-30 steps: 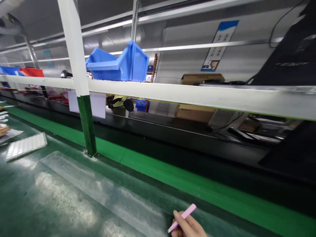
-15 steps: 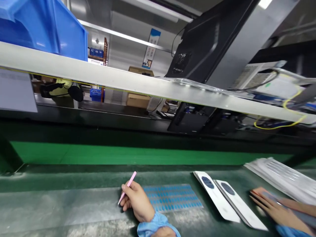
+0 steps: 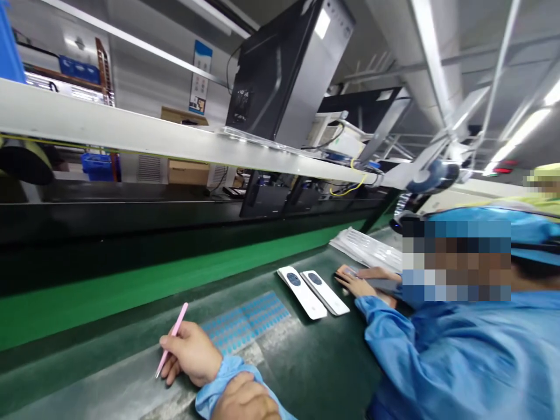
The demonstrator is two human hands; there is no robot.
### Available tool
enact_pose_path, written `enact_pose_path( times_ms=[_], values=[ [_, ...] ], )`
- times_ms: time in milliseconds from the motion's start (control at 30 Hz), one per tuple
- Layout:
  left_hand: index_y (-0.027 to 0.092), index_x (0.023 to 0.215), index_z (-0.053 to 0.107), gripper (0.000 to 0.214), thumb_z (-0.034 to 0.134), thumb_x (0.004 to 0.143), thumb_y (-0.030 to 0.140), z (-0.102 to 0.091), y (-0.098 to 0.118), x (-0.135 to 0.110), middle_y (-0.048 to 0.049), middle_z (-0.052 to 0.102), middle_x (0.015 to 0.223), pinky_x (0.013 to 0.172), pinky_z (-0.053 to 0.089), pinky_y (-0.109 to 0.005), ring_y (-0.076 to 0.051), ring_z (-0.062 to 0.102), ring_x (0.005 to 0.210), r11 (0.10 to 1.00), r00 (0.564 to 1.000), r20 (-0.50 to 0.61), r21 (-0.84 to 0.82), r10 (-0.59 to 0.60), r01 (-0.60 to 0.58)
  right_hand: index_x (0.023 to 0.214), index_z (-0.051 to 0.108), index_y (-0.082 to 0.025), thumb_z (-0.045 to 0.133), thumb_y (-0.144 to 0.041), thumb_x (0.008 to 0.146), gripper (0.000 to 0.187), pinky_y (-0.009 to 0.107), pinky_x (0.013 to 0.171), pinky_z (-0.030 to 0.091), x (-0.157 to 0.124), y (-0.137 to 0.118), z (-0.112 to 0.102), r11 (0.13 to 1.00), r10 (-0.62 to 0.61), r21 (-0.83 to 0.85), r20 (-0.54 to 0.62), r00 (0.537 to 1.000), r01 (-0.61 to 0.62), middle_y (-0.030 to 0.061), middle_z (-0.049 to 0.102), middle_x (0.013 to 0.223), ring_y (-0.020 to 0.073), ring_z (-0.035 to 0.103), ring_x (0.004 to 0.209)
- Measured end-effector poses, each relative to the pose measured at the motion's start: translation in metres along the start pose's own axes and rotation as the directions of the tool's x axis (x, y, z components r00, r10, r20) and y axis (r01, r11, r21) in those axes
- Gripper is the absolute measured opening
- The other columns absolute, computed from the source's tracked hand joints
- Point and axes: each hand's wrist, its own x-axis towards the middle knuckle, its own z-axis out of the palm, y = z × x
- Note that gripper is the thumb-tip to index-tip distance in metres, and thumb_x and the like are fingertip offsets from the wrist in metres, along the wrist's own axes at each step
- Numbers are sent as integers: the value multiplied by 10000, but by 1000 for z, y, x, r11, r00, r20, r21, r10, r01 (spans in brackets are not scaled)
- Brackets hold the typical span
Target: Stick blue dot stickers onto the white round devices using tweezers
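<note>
My right hand [image 3: 190,353] is closed on pink tweezers [image 3: 172,339], held like a pen with the tip down on the dark green bench [image 3: 306,367]. Just right of it lies a sheet of small blue stickers [image 3: 247,318]. My left hand [image 3: 245,400] shows only its back and knuckles at the bottom edge, against my right blue sleeve; its fingers are hidden. Two white phone back covers [image 3: 312,291] with dark round camera rings lie side by side beyond the sheet.
A co-worker in a blue coat [image 3: 459,356] sits close on my right, hands [image 3: 356,281] on a device next to the covers. White trays [image 3: 367,248] lie behind. A green belt strip [image 3: 131,291] runs along the bench; a white shelf rail [image 3: 131,137] carries a black monitor [image 3: 271,70].
The view has swung to the right, bringing the co-worker, the covers and the sticker sheet in. My right hand keeps the tweezers and now rests left of the sheet.
</note>
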Motion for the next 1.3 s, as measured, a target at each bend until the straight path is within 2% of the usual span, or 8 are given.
enact_pose_path(
  times_ms=[100,200,467,667,800,900,1067,1300],
  values=[
    [293,595,620,583,345,1107,246,10,5,4,126,660,574,950,552,-198,-51,631,580,992,986,-123,-66,-113,105,732,470,-209,858,-519,721,497,186,354,457,1,-1,1,1000,20,7,21,1000,-20,17,589,463,123,543,367],
    [278,530,579,612,346,1095,239,12,11,4,117,653,524,962,542,-189,-61,630,543,981,963,-196,-95,-187,171,730,472,-193,811,-436,812,425,158,371,447,-1,-5,2,998,55,7,9,998,-55,11,582,453,109,539,369],
    [288,576,593,629,272,1116,322,10,12,2,113,676,548,1027,523,-197,-76,654,562,971,955,-191,-117,-227,207,712,483,-182,798,-395,855,406,205,381,511,-2,-8,3,999,52,10,15,999,-52,24,578,457,118,545,367],
    [282,567,579,642,285,1113,445,12,15,1,102,663,536,982,546,-209,-92,646,558,971,952,-196,-104,-233,216,703,487,-177,827,-369,860,421,175,378,480,-3,-10,4,997,62,35,15,998,-62,31,574,452,116,546,361],
    [290,561,587,642,285,1116,407,12,13,1,115,670,542,957,552,-210,-91,642,544,974,956,-194,-102,-219,203,685,478,-178,770,-293,898,379,158,377,457,-7,-14,5,997,74,30,-1,997,-74,26,554,426,111,533,349],
    [288,561,584,646,277,1120,396,11,13,1,121,677,552,959,548,-206,-86,651,555,974,960,-177,-94,-219,205,683,478,-177,750,-264,899,358,157,374,450,-8,-15,5,997,78,29,-10,997,-78,26,556,425,110,527,347],
    [294,577,606,662,249,1118,431,6,15,-2,107,680,553,973,561,-215,-91,665,575,974,969,-111,-80,-220,212,665,479,-179,811,-347,863,422,154,382,449,-3,-10,3,997,75,31,18,997,-76,26,556,431,112,540,369],
    [337,677,704,456,459,1062,363,-10,12,-5,113,763,683,993,590,-227,-95,743,692,974,975,71,-75,-209,214,652,475,-176,794,-341,879,425,168,377,463,0,-9,2,996,83,19,21,996,-84,23,562,437,109,528,360]
  ],
)
